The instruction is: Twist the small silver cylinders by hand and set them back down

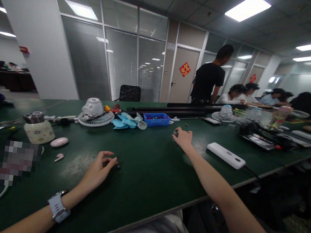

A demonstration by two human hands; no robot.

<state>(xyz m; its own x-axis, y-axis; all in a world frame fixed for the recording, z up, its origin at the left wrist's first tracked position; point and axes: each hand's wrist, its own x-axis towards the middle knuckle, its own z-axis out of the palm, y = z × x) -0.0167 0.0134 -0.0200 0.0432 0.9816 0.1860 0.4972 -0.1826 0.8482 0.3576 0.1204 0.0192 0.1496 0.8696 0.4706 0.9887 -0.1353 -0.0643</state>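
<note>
My left hand (102,169) rests over the green tabletop with thumb and fingers apart, and nothing shows between them. Just beyond its fingertips lies a tiny dark metallic piece (118,166). Farther forward, my right hand (183,137) is closed at the table surface around a small silvery metal piece (175,133), too small and partly covered to name. To its left stands a blue plastic tray (156,120) with small items inside. Pale blue fan blades (127,122) lie left of the tray.
A white fan head with its grille (95,113) sits at the back left, near a cream flask (38,129), a pink case (59,142) and a pink earbud (59,157). A white power strip (225,155) lies right. One person (209,78) stands behind the table; others sit farther right.
</note>
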